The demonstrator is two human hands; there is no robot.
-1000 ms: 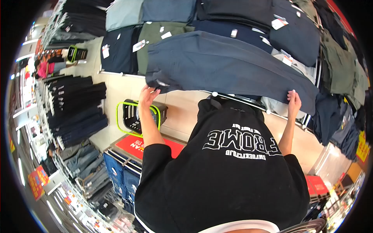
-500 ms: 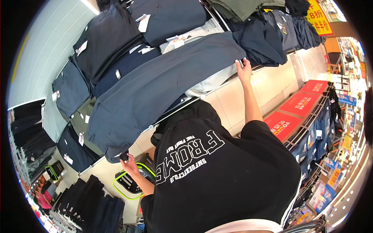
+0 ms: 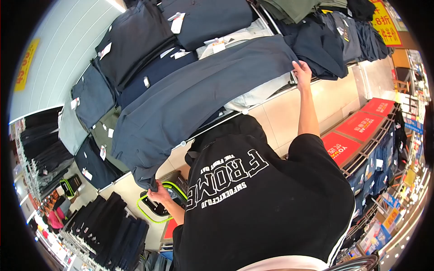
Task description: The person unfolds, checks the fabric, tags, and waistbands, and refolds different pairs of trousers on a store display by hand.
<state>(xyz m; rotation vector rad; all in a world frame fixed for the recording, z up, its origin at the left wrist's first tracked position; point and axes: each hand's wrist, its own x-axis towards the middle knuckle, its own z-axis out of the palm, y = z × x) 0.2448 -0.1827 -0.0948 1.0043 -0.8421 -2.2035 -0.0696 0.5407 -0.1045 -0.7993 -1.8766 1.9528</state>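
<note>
A pair of dark grey-blue trousers point(image 3: 194, 95) is stretched lengthwise across the front of a clothes display. My left hand point(image 3: 160, 194) closes around the bunched end at the lower left. At the far end on the right, my right hand point(image 3: 302, 74) pinches the edge of the cloth. Light grey garments point(image 3: 260, 94) show underneath, near the display's metal rail point(image 3: 210, 125). Folded navy trousers point(image 3: 151, 74) with white tags lie behind the stretched pair.
A black shopping basket with a green rim point(image 3: 156, 219) stands below my left hand. More dark trousers point(image 3: 97, 221) hang on a rack at lower left. To the right, red sign boards point(image 3: 341, 149) top a rack of jeans point(image 3: 361, 176). A yellow sale sign point(image 3: 384, 25) hangs at upper right.
The whole scene has shifted slightly right in view. My left hand has the trouser end more gathered in its fingers; my right hand still grips the other end.
</note>
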